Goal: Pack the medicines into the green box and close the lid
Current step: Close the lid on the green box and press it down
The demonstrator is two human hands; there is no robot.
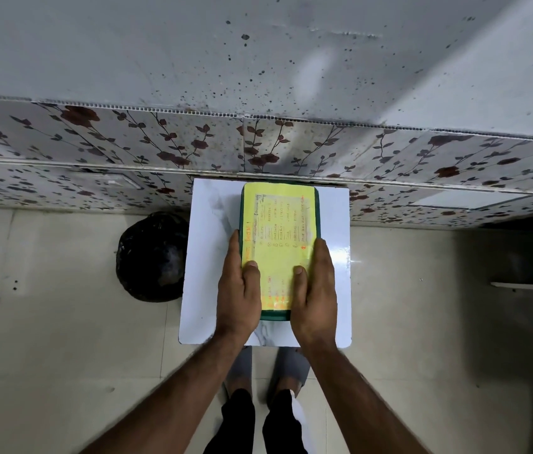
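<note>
The box [279,237] lies flat on the counter [208,257], a small white board-like top, with its long axis running near to far, the far short end close to the wall [258,149] and the near short end toward the person. Its lid [283,221] is down and covered by a yellow sheet with handwriting; the lines of writing run along the long axis, so they read sideways from here. A dark green rim shows around the sheet at the far end, along the left side and at the near edge.

The left hand [240,290] rests on the near left part of the box, its fingers [235,247] together and stretched along the left edge, thumb lying on the yellow sheet. The right hand [314,290] mirrors it on the near right part, fingers together along the right edge, thumb on the sheet. Both hands lie flat against the box rather than curled around it.

A black bag [150,257] sits on the floor [62,322] just left of the counter. The wall with a flower pattern stands right behind the counter. Two feet in grey slippers [291,365] show below the counter's near edge.
</note>
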